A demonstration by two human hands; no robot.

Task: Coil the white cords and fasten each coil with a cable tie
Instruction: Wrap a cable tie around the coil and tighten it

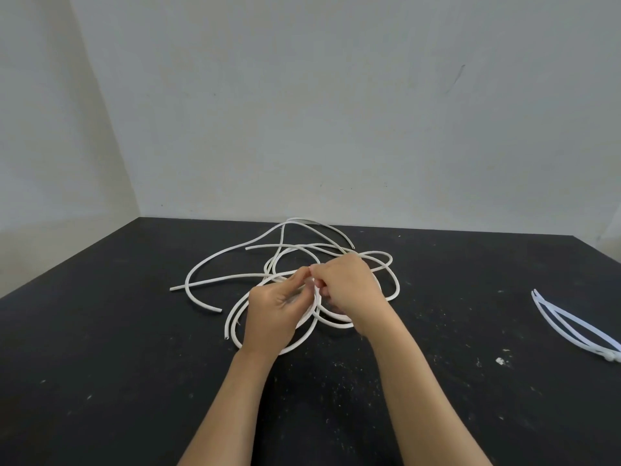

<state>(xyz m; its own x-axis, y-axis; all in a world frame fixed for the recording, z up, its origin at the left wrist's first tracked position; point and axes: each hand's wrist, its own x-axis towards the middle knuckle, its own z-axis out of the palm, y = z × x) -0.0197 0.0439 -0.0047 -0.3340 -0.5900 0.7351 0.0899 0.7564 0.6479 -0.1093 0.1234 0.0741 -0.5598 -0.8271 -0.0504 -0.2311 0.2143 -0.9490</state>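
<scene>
Left hand [274, 312] and right hand [346, 290] meet over the middle of the tangled white cords [235, 253], each with fingers curled, pinching a cord loop between them. The loose cords sprawl on the black table [100, 364]. Spare cable ties [571, 326] lie well apart, far right.

1. Cords [218, 281] lie in a loose tangle on the surface [100, 364], around its middle and toward the far edge.
2. Left hand [272, 307] and right hand [346, 290] sit side by side over the tangle, fingertips meeting, both gripping cord loops.
3. Loose cord ends run out left of the hands.
4. Cable ties [578, 329] lie on the surface at the right edge, well apart from the cords.
5. Wall [302, 112] stands behind the surface.
</scene>
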